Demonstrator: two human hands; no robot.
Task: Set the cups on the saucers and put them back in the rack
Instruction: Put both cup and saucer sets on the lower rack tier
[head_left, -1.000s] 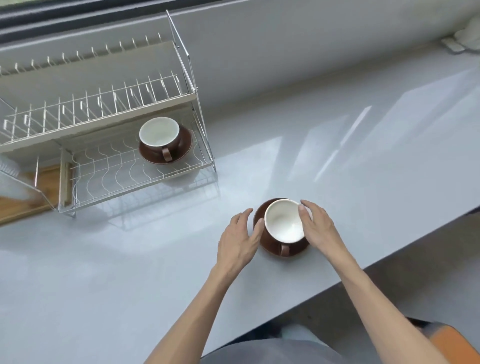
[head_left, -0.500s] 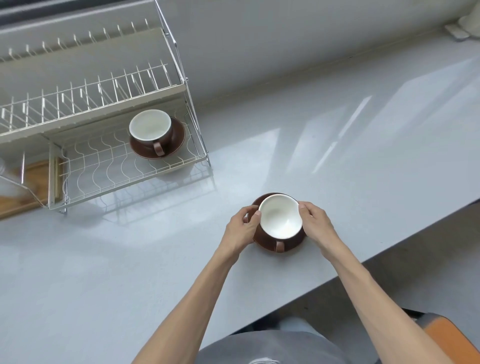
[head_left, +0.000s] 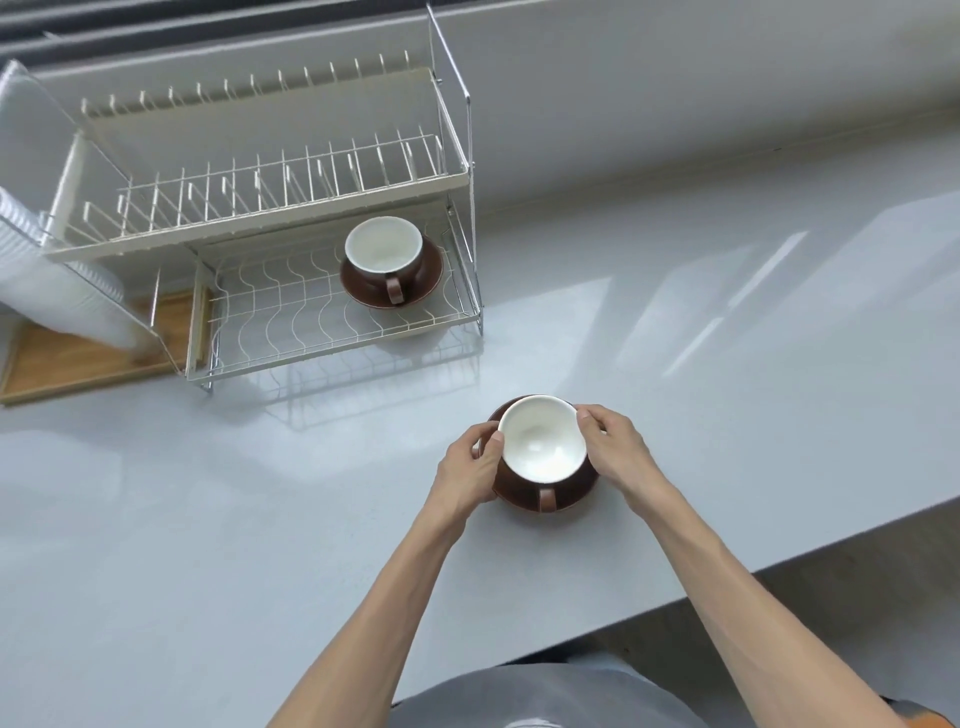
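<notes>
The cup (head_left: 542, 446) on its saucer (head_left: 566, 498) sits right of centre on the counter (head_left: 208, 545), between both hands; since a second ago the left hand (head_left: 467, 470) has closed in, fingers now curled on the saucer's left edge; the right hand (head_left: 618, 449) grips the opposite side; fingertips beneath are hidden; the rack (head_left: 270, 228), upper left, holds another cup.

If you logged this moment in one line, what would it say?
step: lifting second set | left hand, right hand: gripping saucer under cup | rack: one set
</notes>
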